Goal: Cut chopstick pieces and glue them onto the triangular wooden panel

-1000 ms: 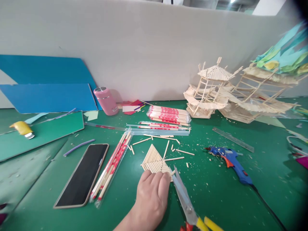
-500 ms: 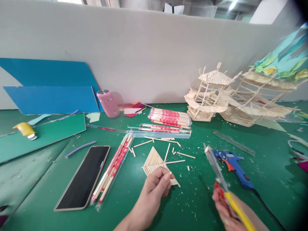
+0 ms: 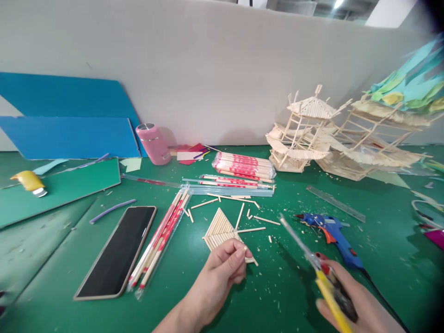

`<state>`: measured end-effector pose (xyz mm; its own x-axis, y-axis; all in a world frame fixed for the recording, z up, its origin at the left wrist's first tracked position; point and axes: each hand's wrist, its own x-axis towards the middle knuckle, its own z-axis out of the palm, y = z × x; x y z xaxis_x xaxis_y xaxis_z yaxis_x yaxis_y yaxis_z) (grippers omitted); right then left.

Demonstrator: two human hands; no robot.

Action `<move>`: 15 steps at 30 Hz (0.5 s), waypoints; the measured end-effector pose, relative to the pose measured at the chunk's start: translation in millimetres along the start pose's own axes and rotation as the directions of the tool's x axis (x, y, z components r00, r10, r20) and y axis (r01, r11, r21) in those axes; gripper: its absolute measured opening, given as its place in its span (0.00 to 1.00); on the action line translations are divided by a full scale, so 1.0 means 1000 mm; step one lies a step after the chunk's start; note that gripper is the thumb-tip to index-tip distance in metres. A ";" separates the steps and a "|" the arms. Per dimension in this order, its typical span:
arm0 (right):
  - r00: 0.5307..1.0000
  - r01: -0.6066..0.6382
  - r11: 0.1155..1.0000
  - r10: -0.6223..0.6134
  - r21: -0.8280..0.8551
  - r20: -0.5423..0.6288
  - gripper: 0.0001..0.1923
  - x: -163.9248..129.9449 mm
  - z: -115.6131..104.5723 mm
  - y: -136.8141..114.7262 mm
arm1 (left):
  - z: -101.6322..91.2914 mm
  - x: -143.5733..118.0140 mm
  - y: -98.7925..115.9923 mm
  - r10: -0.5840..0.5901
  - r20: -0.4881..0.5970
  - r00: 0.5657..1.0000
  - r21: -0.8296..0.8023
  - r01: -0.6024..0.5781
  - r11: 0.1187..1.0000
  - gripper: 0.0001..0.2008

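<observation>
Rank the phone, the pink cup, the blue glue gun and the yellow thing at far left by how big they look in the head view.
1. Phone, clearly largest.
2. Blue glue gun.
3. Pink cup, though it stands farther back, so its rank is unsure.
4. Yellow thing, smallest.

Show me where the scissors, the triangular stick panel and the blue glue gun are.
scissors (image 3: 314, 263): head view, on the blades near the pivot.
triangular stick panel (image 3: 220, 226): head view, on its upper middle.
blue glue gun (image 3: 335, 233): head view, on its body.
</observation>
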<state>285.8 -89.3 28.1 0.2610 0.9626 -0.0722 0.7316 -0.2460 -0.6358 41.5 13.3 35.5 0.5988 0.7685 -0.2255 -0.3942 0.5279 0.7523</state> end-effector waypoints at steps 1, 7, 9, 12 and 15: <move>1.000 -0.008 1.000 0.008 -0.030 0.025 0.28 0.001 -0.001 -0.002 | 0.000 0.000 0.000 0.000 -0.003 1.000 0.002 0.000 1.000 0.12; 0.996 -0.034 0.980 0.049 -0.195 0.070 0.31 0.005 -0.007 -0.001 | 0.001 0.000 -0.002 0.001 -0.025 1.000 0.028 0.000 1.000 0.13; 0.995 -0.037 0.993 0.047 -0.113 0.090 0.28 0.005 -0.007 -0.002 | 0.000 0.000 -0.003 0.002 -0.026 1.000 0.034 -0.001 0.999 0.13; 0.983 -0.049 0.989 0.022 0.140 0.182 0.27 0.002 -0.002 -0.012 | -0.001 0.000 -0.003 0.002 -0.014 1.000 0.044 -0.001 0.999 0.12; 0.982 -0.081 0.936 0.017 0.342 0.188 0.28 -0.003 0.006 -0.023 | -0.002 -0.001 -0.004 -0.003 0.008 1.000 0.055 0.002 0.998 0.11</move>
<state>263.9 -85.3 38.2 0.1498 0.9625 -0.2261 0.4484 -0.2700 -0.8521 41.2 11.7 31.8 0.6053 0.7642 -0.2226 -0.3542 0.5090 0.7845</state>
